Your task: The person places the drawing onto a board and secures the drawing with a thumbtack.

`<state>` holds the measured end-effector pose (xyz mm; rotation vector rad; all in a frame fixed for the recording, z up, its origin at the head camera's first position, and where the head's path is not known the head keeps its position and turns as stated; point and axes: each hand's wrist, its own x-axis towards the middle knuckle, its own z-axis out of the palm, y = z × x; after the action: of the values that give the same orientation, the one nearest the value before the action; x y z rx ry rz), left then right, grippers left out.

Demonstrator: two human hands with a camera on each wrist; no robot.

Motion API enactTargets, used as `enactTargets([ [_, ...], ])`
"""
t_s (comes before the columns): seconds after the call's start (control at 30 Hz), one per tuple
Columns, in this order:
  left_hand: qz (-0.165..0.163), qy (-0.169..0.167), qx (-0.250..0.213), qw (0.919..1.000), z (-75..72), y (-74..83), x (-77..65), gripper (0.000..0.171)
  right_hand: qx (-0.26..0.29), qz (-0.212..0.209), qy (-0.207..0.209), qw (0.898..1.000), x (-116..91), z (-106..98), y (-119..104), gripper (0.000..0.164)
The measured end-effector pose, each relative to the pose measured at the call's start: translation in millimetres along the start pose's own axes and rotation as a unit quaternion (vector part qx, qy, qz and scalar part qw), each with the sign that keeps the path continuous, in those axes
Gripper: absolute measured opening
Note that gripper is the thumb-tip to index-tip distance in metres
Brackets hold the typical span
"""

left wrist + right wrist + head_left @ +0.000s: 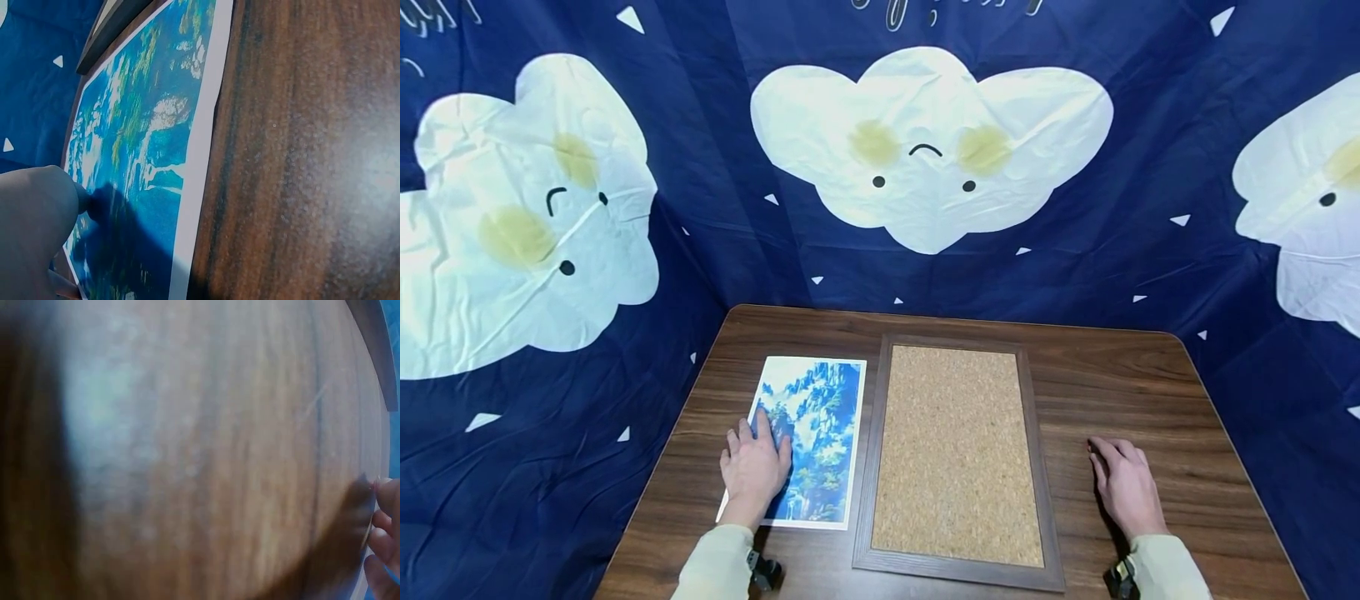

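Note:
My left hand rests spread on the left part of a blue and white landscape print, which lies flat on the table. The left wrist view shows the print's white border and my thumb over it. To the right of the print lies a cork board in a brown frame. Beyond the board's right side, my right hand is low over the table, its thumb and index finger pinching a tiny red thing. That thing is mostly hidden by the fingertips, so its kind cannot be told.
The wood-grain table has rounded far corners. A dark blue cloth with white clouds hangs behind it and at both sides. Each wrist carries a small black camera, the left camera close to the print's lower edge.

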<state>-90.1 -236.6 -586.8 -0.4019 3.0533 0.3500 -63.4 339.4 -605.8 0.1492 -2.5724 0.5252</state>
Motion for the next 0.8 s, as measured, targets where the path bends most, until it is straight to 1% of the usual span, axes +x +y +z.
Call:
enactTargets([
  [0.2,-0.005,-0.001,0.0,1.0,-0.6,1.0,-0.7,0.078,0.003,-0.006,0.008,1.0,1.5,1.4,1.9,0.022],
  [0.4,-0.008,0.005,0.002,0.9999,-2.1,2.0,0.0,0.079,0.0,-0.006,0.009,1.0,2.6,1.8,1.4,0.019],
  [0.63,-0.014,0.017,-0.005,0.9997,-4.6,3.2,1.8,0.082,0.001,-0.01,0.011,1.0,3.0,2.0,0.5,0.017],
  [0.8,-0.024,0.014,-0.013,0.9995,-4.8,3.7,3.5,0.083,0.0,-0.014,0.012,1.0,2.5,1.9,0.0,0.017],
])
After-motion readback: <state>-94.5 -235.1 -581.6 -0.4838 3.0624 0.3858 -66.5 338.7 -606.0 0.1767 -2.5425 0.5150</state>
